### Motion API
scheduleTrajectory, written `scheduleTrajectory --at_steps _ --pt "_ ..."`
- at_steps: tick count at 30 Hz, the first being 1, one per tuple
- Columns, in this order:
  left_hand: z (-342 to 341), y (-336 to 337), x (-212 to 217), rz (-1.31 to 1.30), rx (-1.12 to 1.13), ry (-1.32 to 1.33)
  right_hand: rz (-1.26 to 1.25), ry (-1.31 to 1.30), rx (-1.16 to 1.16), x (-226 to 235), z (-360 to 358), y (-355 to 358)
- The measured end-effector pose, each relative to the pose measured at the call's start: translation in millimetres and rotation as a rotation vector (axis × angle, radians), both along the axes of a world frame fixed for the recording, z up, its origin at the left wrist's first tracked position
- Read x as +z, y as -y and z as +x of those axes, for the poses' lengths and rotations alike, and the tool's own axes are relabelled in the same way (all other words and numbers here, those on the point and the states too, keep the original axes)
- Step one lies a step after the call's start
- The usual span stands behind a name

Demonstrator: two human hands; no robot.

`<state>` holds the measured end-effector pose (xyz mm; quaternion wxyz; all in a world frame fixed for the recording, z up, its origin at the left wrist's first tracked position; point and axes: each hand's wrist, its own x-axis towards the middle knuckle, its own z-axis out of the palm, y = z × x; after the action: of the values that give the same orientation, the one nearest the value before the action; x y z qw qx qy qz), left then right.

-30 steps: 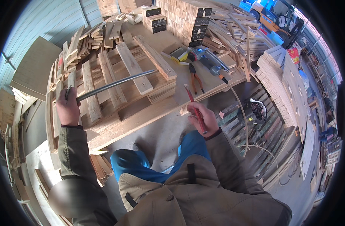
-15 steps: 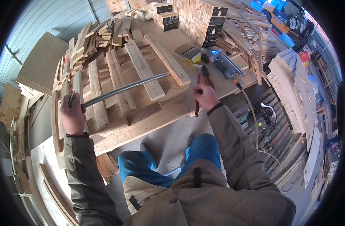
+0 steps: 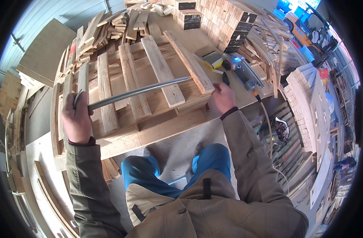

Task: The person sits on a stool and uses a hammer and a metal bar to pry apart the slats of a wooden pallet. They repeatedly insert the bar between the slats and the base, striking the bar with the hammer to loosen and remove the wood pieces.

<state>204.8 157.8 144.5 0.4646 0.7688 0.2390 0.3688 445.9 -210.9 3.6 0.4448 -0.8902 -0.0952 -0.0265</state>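
Observation:
My left hand point(image 3: 76, 119) is closed around the curved end of a long grey metal bar point(image 3: 137, 92). The bar reaches right across several loose planks point(image 3: 161, 71) lying on the wooden bench point(image 3: 157, 133). My right hand point(image 3: 224, 97) rests on the bench near its front right edge, closed on a red-handled tool point(image 3: 207, 106). The tool's dark head point(image 3: 225, 77) pokes out beyond my fingers. The two hands are well apart.
A grey power tool point(image 3: 243, 69) with an orange-ended cable point(image 3: 268, 127) lies right of my right hand, beside a small yellow box point(image 3: 214, 60). Stacked wood blocks point(image 3: 225, 20) stand at the back right. Scrap boards point(image 3: 110, 23) are piled at the back left, slat stacks point(image 3: 308, 91) to the right.
My right hand has moved up from in front of my body onto the bench, carrying the red-handled tool. My left hand keeps its hold on the bar.

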Motion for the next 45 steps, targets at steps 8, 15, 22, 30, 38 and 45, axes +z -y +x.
scheduleTrajectory --at_steps 8,15,22,30,38,45 --pt "0 -2 -5 -0.046 -0.067 0.071 -0.066 0.485 0.23 66 -42 -47" --pt "-3 -5 -11 -0.043 -0.09 0.08 -0.094 0.552 0.001 47 -53 -74" --pt "2 -17 -38 0.0 -0.066 0.139 -0.09 0.582 -0.01 44 -53 -73" --pt "5 -20 -67 -0.022 -0.04 0.145 -0.106 0.629 -0.005 36 -53 -71" --pt "5 -16 -58 -0.072 0.013 0.044 -0.106 0.671 -0.024 34 -51 -71" --pt "6 -16 -56 -0.055 0.01 0.034 -0.097 0.629 0.027 39 -50 -66"
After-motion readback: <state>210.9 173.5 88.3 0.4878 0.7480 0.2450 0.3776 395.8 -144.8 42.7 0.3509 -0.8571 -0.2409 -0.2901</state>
